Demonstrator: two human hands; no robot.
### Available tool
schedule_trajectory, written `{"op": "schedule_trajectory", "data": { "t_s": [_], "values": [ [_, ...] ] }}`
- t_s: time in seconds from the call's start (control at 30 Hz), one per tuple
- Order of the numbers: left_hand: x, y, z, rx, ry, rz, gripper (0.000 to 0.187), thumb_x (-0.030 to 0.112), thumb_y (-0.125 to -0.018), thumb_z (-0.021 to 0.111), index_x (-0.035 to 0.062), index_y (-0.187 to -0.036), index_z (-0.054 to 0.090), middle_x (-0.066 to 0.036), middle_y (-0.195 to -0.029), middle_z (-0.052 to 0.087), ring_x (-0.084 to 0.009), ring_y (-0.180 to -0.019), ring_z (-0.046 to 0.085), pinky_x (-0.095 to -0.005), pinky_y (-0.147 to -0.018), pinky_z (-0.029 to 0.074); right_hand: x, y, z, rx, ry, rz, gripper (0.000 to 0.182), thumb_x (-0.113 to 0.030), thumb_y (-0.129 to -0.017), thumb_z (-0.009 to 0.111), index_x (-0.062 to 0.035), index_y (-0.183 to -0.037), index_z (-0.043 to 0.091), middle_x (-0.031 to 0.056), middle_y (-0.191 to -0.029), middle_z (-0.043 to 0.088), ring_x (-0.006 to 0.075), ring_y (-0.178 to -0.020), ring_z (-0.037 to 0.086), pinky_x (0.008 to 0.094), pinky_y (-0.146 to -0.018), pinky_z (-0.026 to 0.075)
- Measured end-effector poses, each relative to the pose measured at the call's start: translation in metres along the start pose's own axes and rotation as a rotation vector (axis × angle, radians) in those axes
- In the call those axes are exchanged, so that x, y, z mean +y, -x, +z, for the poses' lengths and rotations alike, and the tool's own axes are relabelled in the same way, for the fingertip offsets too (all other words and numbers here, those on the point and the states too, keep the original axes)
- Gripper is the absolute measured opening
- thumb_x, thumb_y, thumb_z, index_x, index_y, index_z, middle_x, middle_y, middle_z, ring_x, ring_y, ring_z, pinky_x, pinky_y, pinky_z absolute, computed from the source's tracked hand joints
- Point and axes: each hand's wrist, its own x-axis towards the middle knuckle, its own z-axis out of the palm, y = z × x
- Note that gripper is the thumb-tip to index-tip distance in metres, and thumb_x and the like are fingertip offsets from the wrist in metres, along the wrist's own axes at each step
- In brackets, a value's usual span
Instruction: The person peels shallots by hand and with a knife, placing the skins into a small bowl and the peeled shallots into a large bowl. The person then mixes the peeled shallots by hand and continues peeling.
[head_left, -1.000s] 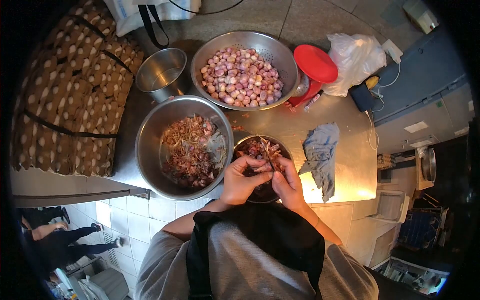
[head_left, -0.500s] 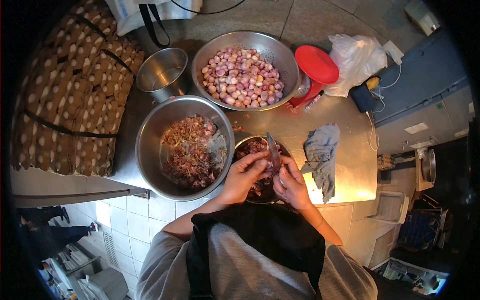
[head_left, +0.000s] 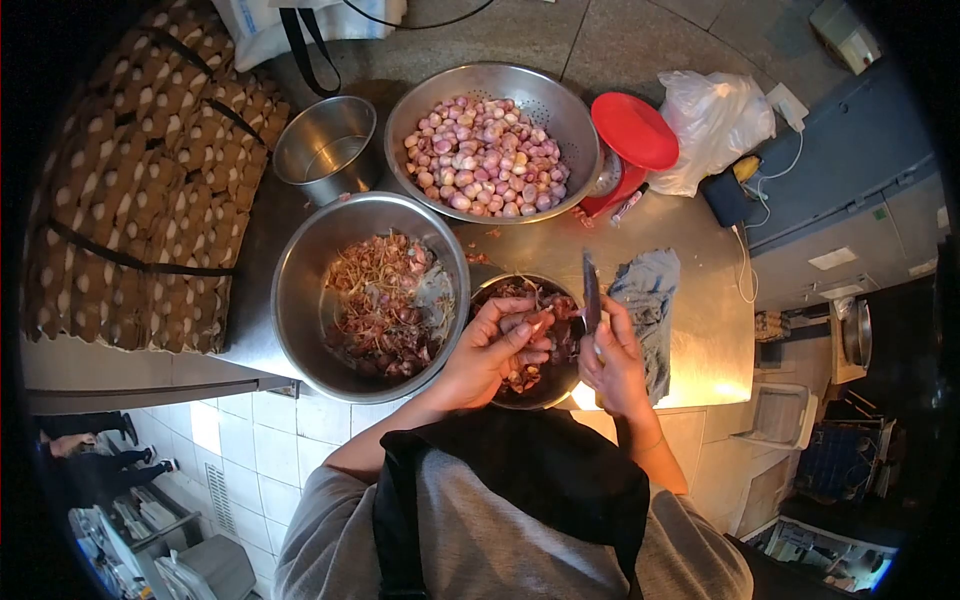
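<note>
My right hand is wrapped round a knife, its blade pointing up and away from me. Over the left side of a small bowl of dark shallots and skins, my left hand pinches a small shallot, partly hidden by the fingers. A large steel bowl holding skins, roots and trimmings is to the left of my left hand. Beyond it stands a perforated steel basin of peeled pink shallots.
Strapped egg trays stand at the left, near an empty steel pot. A red scale, white plastic bag and grey cloth are on the right. Another person's legs show at the lower left.
My hands have moved apart. The knife has shifted right with my right hand, away from my left hand. At the lower left, the other person's legs have moved slightly.
</note>
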Motion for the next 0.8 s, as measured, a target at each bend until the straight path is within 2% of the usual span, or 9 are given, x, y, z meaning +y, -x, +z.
{"op": "schedule_trajectory", "data": {
  "t_s": [0.1,0.2,0.23,0.33,0.43,0.47,0.57,0.7,0.8],
  "values": [
    [0.000,-0.003,-0.001,0.047,-0.045,0.024,0.024,0.008,-0.086,0.049,0.0062,-0.110,0.046,-0.008,-0.107,0.052,-0.0158,-0.088,0.055,-0.0290,-0.078,0.047,0.021,0.003,-0.001,-0.085,0.186,-0.102,0.043,-0.019,-0.090,0.042,-0.0075,-0.130,0.030,0.0012,-0.075,0.050,0.0055,-0.055,0.041,0.0168,-0.047,0.031],
    [0.003,-0.001,0.000,0.094,-0.105,0.046,0.023,0.007,-0.085,0.050,0.0072,-0.108,0.047,-0.005,-0.101,0.052,-0.0157,-0.092,0.054,-0.0285,-0.078,0.047,0.024,0.015,0.000,-0.098,0.388,0.008,0.044,-0.015,-0.089,0.043,0.0012,-0.128,0.032,0.0147,-0.122,0.045,0.0181,-0.107,0.045,0.0261,-0.090,0.033],
    [0.002,-0.001,0.001,0.122,-0.118,0.065,0.023,0.007,-0.085,0.051,0.0071,-0.107,0.047,-0.004,-0.098,0.052,-0.0153,-0.091,0.054,-0.0279,-0.078,0.047,0.026,0.014,0.003,-0.124,0.495,-0.072,0.044,-0.015,-0.089,0.043,0.0018,-0.128,0.032,0.0160,-0.125,0.042,0.0196,-0.114,0.040,0.0276,-0.095,0.028],
    [0.000,0.000,0.004,0.179,-0.135,0.123,0.018,0.003,-0.082,0.054,0.0047,-0.099,0.048,-0.003,-0.092,0.051,-0.0127,-0.086,0.053,-0.0278,-0.076,0.049,0.036,0.010,0.000,-0.160,0.686,-0.255,0.044,-0.014,-0.089,0.042,0.0004,-0.129,0.031,0.0034,-0.096,0.046,0.0088,-0.077,0.034,0.0193,-0.066,0.027],
    [-0.006,-0.002,0.000,0.172,-0.203,0.205,0.016,0.001,-0.080,0.056,0.0040,-0.093,0.047,-0.003,-0.089,0.051,-0.0106,-0.083,0.052,-0.0261,-0.074,0.048,0.036,0.011,0.005,-0.102,0.650,-0.199,0.044,-0.015,-0.088,0.046,0.0027,-0.127,0.034,0.0169,-0.127,0.041,0.0220,-0.119,0.037,0.0286,-0.097,0.026],
    [-0.008,-0.003,-0.001,0.161,-0.236,0.237,0.015,0.000,-0.080,0.057,0.0042,-0.091,0.047,-0.003,-0.089,0.052,-0.0101,-0.083,0.052,-0.0252,-0.073,0.048,0.038,0.011,0.007,-0.085,0.626,-0.193,0.045,-0.015,-0.088,0.046,0.0027,-0.127,0.034,0.0170,-0.127,0.041,0.0221,-0.120,0.037,0.0288,-0.098,0.025],
    [-0.007,-0.001,0.005,0.165,-0.251,0.270,0.017,-0.001,-0.079,0.058,0.0043,-0.090,0.046,-0.003,-0.086,0.053,-0.0087,-0.083,0.051,-0.0222,-0.072,0.045,0.046,0.008,0.008,-0.055,0.607,-0.182,0.044,-0.015,-0.088,0.047,0.0018,-0.126,0.034,0.0151,-0.120,0.046,0.0198,-0.107,0.046,0.0274,-0.091,0.033],
    [-0.015,0.001,0.004,0.155,-0.479,0.396,0.020,-0.001,-0.077,0.061,0.0041,-0.090,0.047,-0.002,-0.085,0.054,-0.0085,-0.081,0.051,-0.0216,-0.074,0.041,0.043,0.007,0.014,-0.030,0.372,-0.123,0.038,-0.016,-0.089,0.045,-0.0016,-0.123,0.036,0.0057,-0.095,0.053,0.0087,-0.068,0.049,0.0195,-0.060,0.041],
    [-0.018,0.001,0.002,0.135,-0.513,0.369,0.021,-0.001,-0.076,0.061,0.0039,-0.092,0.048,-0.003,-0.089,0.054,-0.0094,-0.084,0.051,-0.0234,-0.077,0.041,0.035,0.001,0.021,-0.088,0.174,-0.099,0.031,-0.017,-0.090,0.044,-0.0049,-0.117,0.036,-0.0016,-0.077,0.043,0.0030,-0.053,0.031,0.0159,-0.045,0.026]
  ]
}}
